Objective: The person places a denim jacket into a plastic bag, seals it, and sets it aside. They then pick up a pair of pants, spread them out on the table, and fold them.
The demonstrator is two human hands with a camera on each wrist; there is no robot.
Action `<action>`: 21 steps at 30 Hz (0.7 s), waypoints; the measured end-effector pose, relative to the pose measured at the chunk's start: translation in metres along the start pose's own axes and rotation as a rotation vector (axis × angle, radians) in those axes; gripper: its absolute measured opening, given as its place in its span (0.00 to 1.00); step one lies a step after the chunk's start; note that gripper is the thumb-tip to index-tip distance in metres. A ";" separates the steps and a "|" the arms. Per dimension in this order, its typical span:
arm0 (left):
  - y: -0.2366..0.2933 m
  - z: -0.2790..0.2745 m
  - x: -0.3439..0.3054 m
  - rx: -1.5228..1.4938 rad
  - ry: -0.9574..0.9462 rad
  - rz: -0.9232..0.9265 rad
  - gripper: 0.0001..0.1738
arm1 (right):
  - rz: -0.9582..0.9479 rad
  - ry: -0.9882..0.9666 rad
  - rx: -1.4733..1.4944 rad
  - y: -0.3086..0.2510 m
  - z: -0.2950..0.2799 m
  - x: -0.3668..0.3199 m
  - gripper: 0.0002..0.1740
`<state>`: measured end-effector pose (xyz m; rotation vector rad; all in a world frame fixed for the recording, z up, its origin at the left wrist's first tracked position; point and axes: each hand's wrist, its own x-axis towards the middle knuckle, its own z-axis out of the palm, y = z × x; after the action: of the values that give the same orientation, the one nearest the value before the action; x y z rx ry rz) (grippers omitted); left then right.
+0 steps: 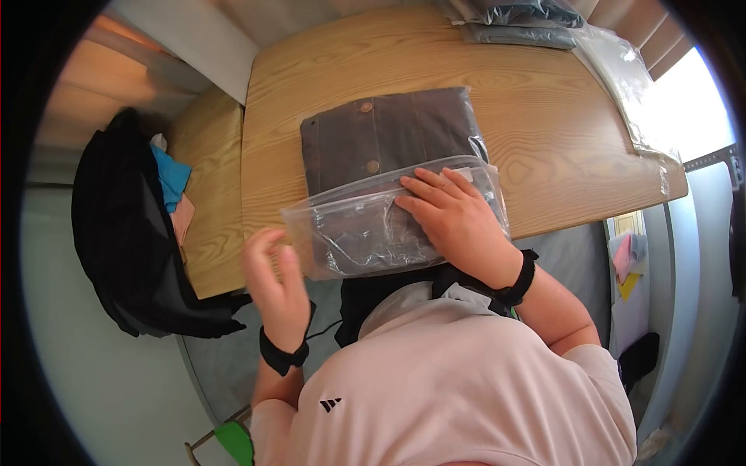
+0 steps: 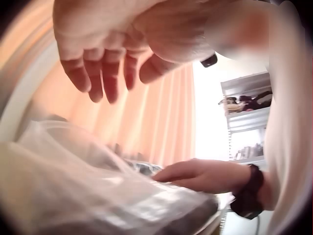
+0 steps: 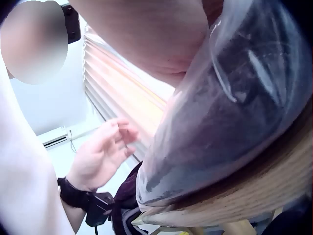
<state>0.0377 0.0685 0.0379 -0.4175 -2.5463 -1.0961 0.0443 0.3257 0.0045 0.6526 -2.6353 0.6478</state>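
A folded dark garment with metal buttons (image 1: 386, 133) lies on the wooden table, inside a clear plastic bag (image 1: 353, 237). The loose part of the bag spreads over its near half and reaches the table's front edge. My right hand (image 1: 458, 217) rests flat on this plastic, fingers stretched toward the garment's middle. Just off the bag's left corner, my left hand (image 1: 276, 283) is raised with loosely bent fingers and nothing in them. In the left wrist view those fingers (image 2: 111, 73) hang above the pale, blurred plastic. The right wrist view shows the bag's shiny side (image 3: 220, 112) close up.
Several plastic-wrapped dark packs (image 1: 521, 23) are stacked at the table's back right, beside clear plastic bags (image 1: 614, 78) along the right edge. Black cloth (image 1: 124, 233) drapes at the left, with blue cloth (image 1: 169, 177) next to it on a lower wooden surface (image 1: 210, 194).
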 end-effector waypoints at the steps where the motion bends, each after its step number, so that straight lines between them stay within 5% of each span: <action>1: 0.018 -0.004 0.004 0.065 -0.151 0.233 0.14 | 0.047 0.027 -0.060 -0.001 0.001 0.000 0.18; 3: 0.036 0.005 0.023 0.108 -0.619 0.479 0.23 | 0.085 0.041 -0.122 0.000 0.000 -0.001 0.18; 6: 0.028 0.034 0.038 0.496 -0.813 0.555 0.32 | 0.177 0.068 -0.256 0.005 -0.002 -0.003 0.18; 10: 0.003 0.046 0.047 0.429 -0.986 0.473 0.40 | 0.259 0.075 -0.202 0.017 0.001 -0.008 0.19; 17: -0.001 0.050 0.055 0.372 -1.090 0.415 0.39 | 0.270 0.021 -0.117 0.028 0.003 -0.009 0.21; 19: 0.001 0.049 0.055 0.378 -1.101 0.392 0.39 | 0.281 0.054 -0.066 0.029 0.000 -0.013 0.21; 21: 0.001 0.048 0.054 0.373 -1.105 0.397 0.39 | 0.362 0.310 0.108 0.034 -0.001 -0.021 0.20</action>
<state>-0.0199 0.1123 0.0302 -1.6913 -3.1776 -0.1873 0.0449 0.3599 -0.0156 0.0839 -2.4515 0.9165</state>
